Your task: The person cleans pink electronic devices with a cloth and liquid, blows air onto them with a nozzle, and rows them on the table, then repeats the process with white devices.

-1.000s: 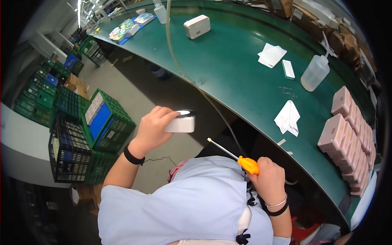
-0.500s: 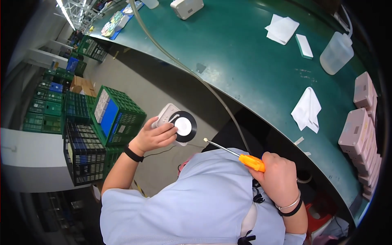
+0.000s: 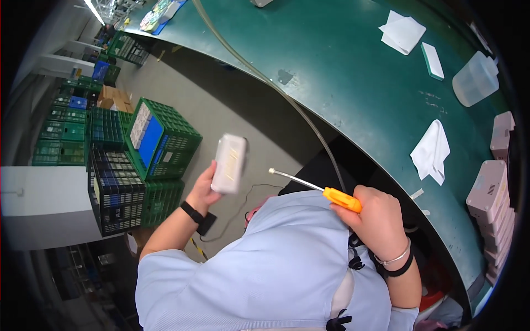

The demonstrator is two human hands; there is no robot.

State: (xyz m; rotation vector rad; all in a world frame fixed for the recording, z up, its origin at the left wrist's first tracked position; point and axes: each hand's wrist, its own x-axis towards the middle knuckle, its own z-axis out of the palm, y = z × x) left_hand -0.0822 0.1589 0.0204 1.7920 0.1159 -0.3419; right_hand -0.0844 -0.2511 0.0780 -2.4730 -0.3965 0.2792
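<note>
My left hand (image 3: 205, 187) holds a small white box-shaped device (image 3: 229, 163) out to my left, over the floor and away from the table. The device is blurred; its long flat side faces me. My right hand (image 3: 377, 220) grips the orange handle of a screwdriver (image 3: 326, 192), whose thin metal shaft points left toward the device without touching it. Both hands are in front of my chest, below the curved edge of the green table (image 3: 342, 71).
On the table lie white cloths (image 3: 432, 150), a translucent plastic bottle (image 3: 475, 80) and a green-edged pad (image 3: 432, 59). A row of pinkish-white devices (image 3: 491, 193) lines the right edge. A clear hose (image 3: 265, 77) crosses the table. Green crates (image 3: 160, 138) and dark crates (image 3: 116, 187) stand on the floor at left.
My left hand has turned the white device, so its round dark face no longer shows, and moved it further left. The view has tilted toward the floor. The screwdriver stays in my right hand.
</note>
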